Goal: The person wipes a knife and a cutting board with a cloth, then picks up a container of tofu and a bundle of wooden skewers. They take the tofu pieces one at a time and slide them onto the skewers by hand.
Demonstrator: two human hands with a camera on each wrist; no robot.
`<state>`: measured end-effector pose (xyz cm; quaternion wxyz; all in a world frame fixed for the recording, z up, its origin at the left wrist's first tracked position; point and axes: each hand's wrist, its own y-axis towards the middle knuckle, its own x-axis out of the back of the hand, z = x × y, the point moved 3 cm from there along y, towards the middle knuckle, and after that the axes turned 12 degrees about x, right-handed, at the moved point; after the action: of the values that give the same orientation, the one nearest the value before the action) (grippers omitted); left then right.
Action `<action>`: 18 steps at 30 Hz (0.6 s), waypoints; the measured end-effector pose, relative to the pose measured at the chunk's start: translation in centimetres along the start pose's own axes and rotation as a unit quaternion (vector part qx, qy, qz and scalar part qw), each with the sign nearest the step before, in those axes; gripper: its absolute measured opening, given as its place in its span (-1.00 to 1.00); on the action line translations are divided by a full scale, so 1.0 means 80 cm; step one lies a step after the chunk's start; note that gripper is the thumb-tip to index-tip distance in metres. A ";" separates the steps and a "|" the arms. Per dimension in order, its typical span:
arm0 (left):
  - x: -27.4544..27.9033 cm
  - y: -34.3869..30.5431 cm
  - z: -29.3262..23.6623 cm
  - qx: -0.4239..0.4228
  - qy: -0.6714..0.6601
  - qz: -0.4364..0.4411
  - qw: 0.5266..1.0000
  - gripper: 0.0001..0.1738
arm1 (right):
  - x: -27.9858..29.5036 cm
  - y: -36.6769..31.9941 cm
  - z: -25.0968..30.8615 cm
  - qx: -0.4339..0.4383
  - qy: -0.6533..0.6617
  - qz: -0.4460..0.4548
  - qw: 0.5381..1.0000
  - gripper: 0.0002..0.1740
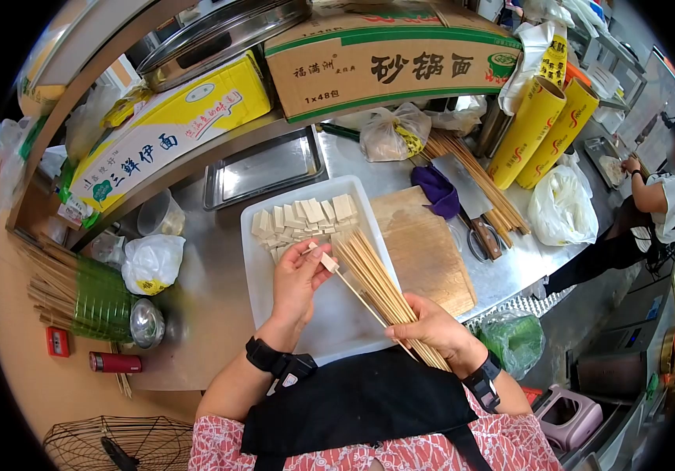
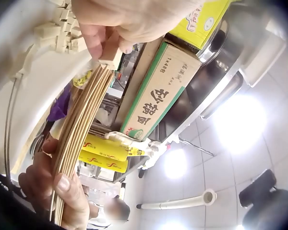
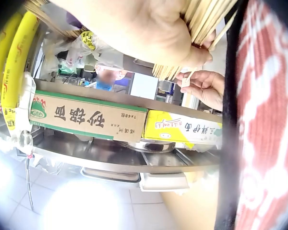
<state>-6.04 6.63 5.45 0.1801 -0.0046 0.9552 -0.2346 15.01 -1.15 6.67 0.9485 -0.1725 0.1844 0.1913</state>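
The right hand's fingers (image 1: 405, 331) partly hide the bamboo skewers (image 1: 372, 279); the head view's bottom edge crops a wire cage (image 1: 145, 439).

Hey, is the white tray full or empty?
Partly full: the tray holds pale blocks toward its far end, while bare white bottom shows nearer the front.

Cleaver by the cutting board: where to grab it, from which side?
I'd take the cleaver by its wooden handle, coming from the person's side: the handle points that way, the broad blade away, with the purple cloth beside it. The right hand is nearer but probably must first let go of the skewers.
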 end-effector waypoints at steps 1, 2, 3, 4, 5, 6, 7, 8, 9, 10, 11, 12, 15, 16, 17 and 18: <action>0.000 0.000 -0.001 0.001 0.000 -0.001 1.000 -0.61 | 0.000 0.000 0.000 0.000 -0.001 -0.001 1.000 -0.59; 0.000 0.000 -0.001 0.001 -0.002 -0.001 1.000 -0.61 | 0.000 0.000 -0.001 0.000 -0.002 -0.002 1.000 -0.58; 0.000 0.000 -0.001 0.002 -0.003 0.000 1.000 -0.61 | 0.001 0.000 -0.001 -0.001 -0.004 -0.002 1.000 -0.58; 0.000 -0.001 -0.001 0.002 -0.004 0.001 1.000 -0.60 | 0.001 -0.001 -0.001 -0.001 -0.005 -0.004 1.000 -0.57; -0.001 -0.001 -0.002 0.003 -0.001 0.000 1.000 -0.61 | 0.000 -0.001 0.000 0.000 -0.007 -0.005 1.000 -0.58; -0.002 -0.002 -0.002 0.004 0.002 -0.001 1.000 -0.61 | -0.002 -0.002 0.002 0.001 -0.008 -0.006 1.000 -0.59; -0.003 -0.002 -0.001 0.004 0.005 -0.002 1.000 -0.61 | -0.003 -0.002 0.004 0.002 -0.010 -0.007 1.000 -0.60; -0.004 -0.002 -0.001 0.003 0.008 -0.001 1.000 -0.61 | -0.003 -0.002 0.004 0.003 -0.010 -0.009 1.000 -0.60; -0.004 -0.002 0.000 0.002 0.011 0.001 1.000 -0.61 | -0.003 -0.002 0.004 0.004 -0.009 -0.010 1.000 -0.60; -0.005 -0.002 0.001 0.001 0.013 0.002 1.000 -0.61 | -0.003 -0.001 0.003 0.006 -0.009 -0.012 1.000 -0.59; -0.005 -0.002 0.002 0.000 0.017 0.002 1.000 -0.61 | -0.002 -0.001 0.003 0.004 -0.008 -0.013 1.000 -0.58; -0.007 -0.003 0.003 -0.001 0.021 0.002 1.000 -0.61 | -0.001 -0.001 0.003 0.002 -0.007 -0.013 1.000 -0.56; -0.012 -0.005 0.007 -0.006 0.035 0.007 0.999 -0.62 | -0.001 -0.002 0.003 0.009 -0.009 -0.016 1.000 -0.58; -0.014 -0.007 0.008 -0.009 0.041 0.010 0.999 -0.62 | -0.002 -0.002 0.003 0.013 -0.010 -0.017 1.000 -0.60; -0.016 -0.008 0.009 -0.009 0.047 0.014 0.999 -0.63 | -0.001 -0.001 0.003 0.016 -0.012 -0.017 1.000 -0.60; -0.020 -0.010 0.009 -0.008 0.054 0.017 0.998 -0.64 | -0.001 0.000 0.002 0.019 -0.015 -0.017 1.000 -0.60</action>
<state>-4.36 5.71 5.74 0.1322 0.0231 0.9654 -0.2234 15.00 -1.11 6.88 0.9574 -0.1549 0.1709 0.1739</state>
